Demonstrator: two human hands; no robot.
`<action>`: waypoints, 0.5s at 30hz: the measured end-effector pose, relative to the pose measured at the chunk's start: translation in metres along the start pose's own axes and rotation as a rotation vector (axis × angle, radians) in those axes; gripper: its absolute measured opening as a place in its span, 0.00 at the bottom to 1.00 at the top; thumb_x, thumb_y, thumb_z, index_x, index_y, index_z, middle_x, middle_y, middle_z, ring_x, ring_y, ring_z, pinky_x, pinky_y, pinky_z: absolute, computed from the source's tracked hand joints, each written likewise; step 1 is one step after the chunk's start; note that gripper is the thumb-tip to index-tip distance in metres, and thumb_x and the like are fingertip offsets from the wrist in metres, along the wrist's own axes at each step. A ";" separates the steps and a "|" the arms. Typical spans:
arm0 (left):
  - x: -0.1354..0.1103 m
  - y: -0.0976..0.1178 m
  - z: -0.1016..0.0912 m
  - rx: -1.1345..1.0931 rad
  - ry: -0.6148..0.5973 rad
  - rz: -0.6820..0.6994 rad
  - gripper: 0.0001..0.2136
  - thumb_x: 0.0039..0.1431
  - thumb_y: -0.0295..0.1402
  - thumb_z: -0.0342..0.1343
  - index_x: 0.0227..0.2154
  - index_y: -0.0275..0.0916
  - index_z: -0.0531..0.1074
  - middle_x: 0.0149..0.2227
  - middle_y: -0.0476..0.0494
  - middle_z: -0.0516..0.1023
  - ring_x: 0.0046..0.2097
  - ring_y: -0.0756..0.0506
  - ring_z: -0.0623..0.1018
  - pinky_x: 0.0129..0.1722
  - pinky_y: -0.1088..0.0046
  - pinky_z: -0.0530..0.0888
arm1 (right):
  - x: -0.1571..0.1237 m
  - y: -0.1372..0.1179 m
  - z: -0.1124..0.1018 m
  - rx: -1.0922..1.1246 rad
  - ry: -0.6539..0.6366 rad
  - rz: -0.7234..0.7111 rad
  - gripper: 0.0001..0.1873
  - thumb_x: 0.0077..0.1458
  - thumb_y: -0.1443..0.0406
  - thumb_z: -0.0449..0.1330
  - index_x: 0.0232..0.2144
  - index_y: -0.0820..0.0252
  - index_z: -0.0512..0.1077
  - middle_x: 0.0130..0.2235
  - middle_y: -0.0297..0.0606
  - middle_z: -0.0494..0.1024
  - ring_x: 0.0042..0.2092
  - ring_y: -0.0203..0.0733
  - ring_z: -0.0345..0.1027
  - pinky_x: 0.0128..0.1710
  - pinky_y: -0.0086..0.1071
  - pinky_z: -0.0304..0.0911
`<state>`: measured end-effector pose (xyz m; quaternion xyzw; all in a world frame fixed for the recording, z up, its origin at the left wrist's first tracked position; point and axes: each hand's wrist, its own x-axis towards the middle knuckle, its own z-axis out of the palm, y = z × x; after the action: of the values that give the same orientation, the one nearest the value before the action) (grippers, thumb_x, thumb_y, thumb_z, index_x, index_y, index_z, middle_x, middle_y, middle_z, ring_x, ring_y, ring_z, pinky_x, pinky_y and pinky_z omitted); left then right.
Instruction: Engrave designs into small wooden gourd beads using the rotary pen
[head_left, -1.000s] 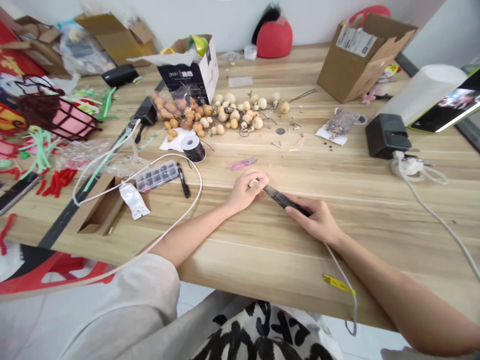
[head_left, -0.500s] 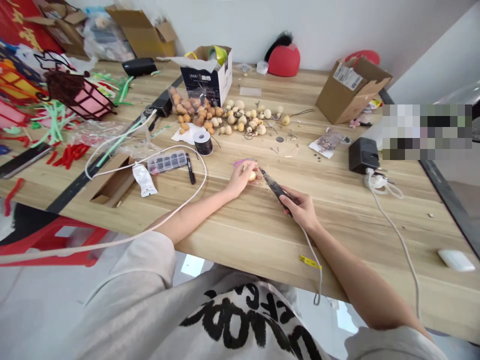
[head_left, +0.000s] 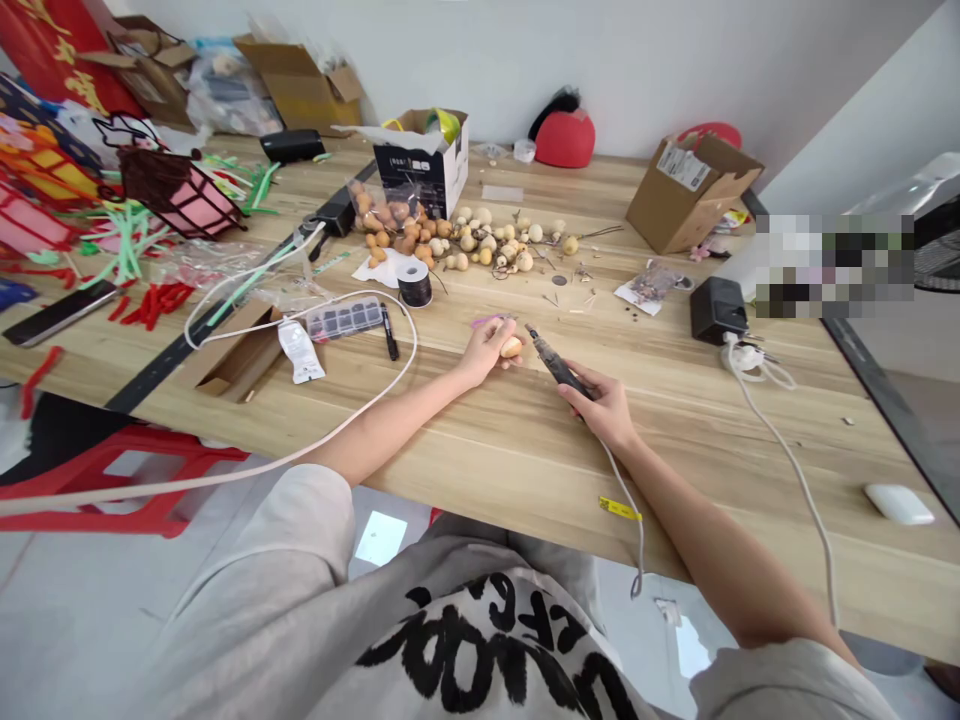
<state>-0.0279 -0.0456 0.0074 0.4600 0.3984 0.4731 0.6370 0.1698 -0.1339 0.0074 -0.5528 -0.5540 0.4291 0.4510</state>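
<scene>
My left hand [head_left: 486, 352] is closed around a small pale gourd [head_left: 511, 347], whose rounded side faces right. In my right hand [head_left: 604, 405] is a dark pen-shaped rotary tool [head_left: 559, 366], its tip pointing up and left towards the gourd with a small gap between them. From the tool's rear a grey cord [head_left: 624, 480] with a yellow tag [head_left: 619, 508] runs over the table's front edge. Just behind my left hand lies a thin purple thing [head_left: 487, 320], partly hidden by the fingers.
Several pale gourds [head_left: 517, 240] and brown ones [head_left: 397, 222] lie at the back. A thread spool [head_left: 414, 284], a black marker [head_left: 389, 332] and a compartment box [head_left: 345, 318] sit left of centre. A white cable [head_left: 390, 392] loops over my left arm. A black power adapter [head_left: 718, 308] stands right.
The gourd has been turned in my left hand, so more of its side shows. The tool's tip has shifted slightly right and up. The whole view has shifted a little.
</scene>
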 end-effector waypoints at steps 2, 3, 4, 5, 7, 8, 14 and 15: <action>0.000 0.001 -0.001 0.007 0.001 0.012 0.20 0.59 0.51 0.58 0.30 0.37 0.64 0.24 0.52 0.74 0.19 0.54 0.75 0.13 0.83 0.60 | -0.001 0.000 -0.001 0.011 -0.006 0.000 0.33 0.45 0.55 0.67 0.53 0.65 0.77 0.24 0.31 0.74 0.18 0.31 0.59 0.19 0.29 0.59; -0.001 0.000 -0.002 0.010 -0.005 0.020 0.21 0.58 0.52 0.59 0.30 0.36 0.66 0.22 0.53 0.72 0.19 0.54 0.75 0.13 0.83 0.60 | -0.002 0.000 -0.002 0.021 -0.009 0.004 0.33 0.45 0.55 0.68 0.52 0.65 0.77 0.23 0.30 0.74 0.19 0.31 0.59 0.19 0.29 0.58; -0.001 0.000 -0.002 0.008 -0.015 0.025 0.22 0.57 0.53 0.59 0.30 0.35 0.68 0.21 0.53 0.71 0.19 0.53 0.75 0.13 0.83 0.60 | -0.003 -0.001 -0.002 0.034 -0.013 0.014 0.32 0.45 0.55 0.68 0.52 0.65 0.77 0.23 0.30 0.73 0.19 0.31 0.59 0.19 0.28 0.58; -0.001 -0.001 -0.003 0.000 -0.028 0.026 0.23 0.56 0.54 0.60 0.31 0.34 0.70 0.21 0.52 0.71 0.19 0.53 0.75 0.13 0.83 0.60 | -0.003 -0.001 -0.002 0.050 -0.006 0.025 0.32 0.45 0.55 0.68 0.51 0.65 0.78 0.23 0.30 0.73 0.18 0.30 0.59 0.18 0.28 0.57; 0.000 -0.002 -0.005 -0.019 -0.050 0.021 0.25 0.52 0.54 0.62 0.35 0.33 0.73 0.24 0.51 0.73 0.21 0.52 0.77 0.14 0.83 0.62 | -0.004 -0.001 -0.003 0.071 0.004 0.043 0.32 0.45 0.54 0.68 0.51 0.65 0.78 0.23 0.30 0.73 0.18 0.30 0.58 0.18 0.28 0.57; 0.000 -0.003 -0.006 -0.028 -0.057 0.013 0.26 0.51 0.54 0.64 0.38 0.33 0.74 0.27 0.50 0.75 0.23 0.52 0.78 0.15 0.83 0.64 | -0.005 -0.001 -0.003 0.076 0.008 0.052 0.31 0.45 0.54 0.68 0.51 0.65 0.78 0.23 0.30 0.73 0.18 0.31 0.59 0.18 0.28 0.57; 0.002 0.000 -0.006 -0.088 -0.065 -0.081 0.27 0.58 0.46 0.62 0.56 0.37 0.70 0.43 0.41 0.80 0.35 0.49 0.82 0.30 0.76 0.76 | -0.004 0.001 -0.003 0.045 0.020 0.066 0.31 0.48 0.54 0.67 0.52 0.63 0.77 0.21 0.29 0.70 0.19 0.32 0.59 0.19 0.29 0.57; 0.002 0.001 -0.006 -0.100 -0.058 -0.089 0.26 0.59 0.45 0.61 0.57 0.38 0.69 0.43 0.41 0.80 0.36 0.49 0.82 0.31 0.75 0.76 | -0.004 0.001 -0.003 0.038 0.018 0.061 0.31 0.48 0.54 0.67 0.52 0.63 0.77 0.21 0.28 0.69 0.19 0.32 0.59 0.19 0.29 0.57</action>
<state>-0.0331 -0.0427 0.0063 0.4229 0.3756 0.4502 0.6910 0.1727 -0.1379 0.0069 -0.5649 -0.5244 0.4480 0.4530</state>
